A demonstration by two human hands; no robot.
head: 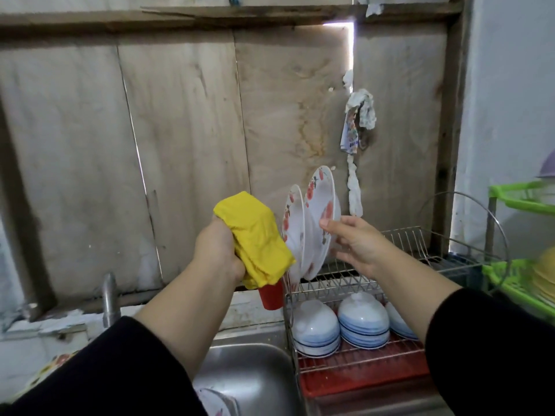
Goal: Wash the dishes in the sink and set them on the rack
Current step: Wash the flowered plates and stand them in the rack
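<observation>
Two white plates with red flower print stand on edge in the upper tier of the wire dish rack (420, 244). My right hand (353, 241) touches the nearer, taller plate (321, 214) with relaxed fingers on its rim and face. The other plate (292, 226) leans just left of it. My left hand (217, 250) grips a folded yellow cloth (255, 235) held up beside the plates. White bowls with blue bands (315, 328) sit upside down on the lower tier. Below, the steel sink (255, 370) holds another flowered dish (216, 403) at the frame's bottom.
A red cup (271, 297) stands behind the cloth at the rack's left end. A metal tap (110, 298) rises left of the sink. A red drip tray (360, 376) lies under the rack. A green plastic shelf (522, 199) stands at the right. Plywood wall behind.
</observation>
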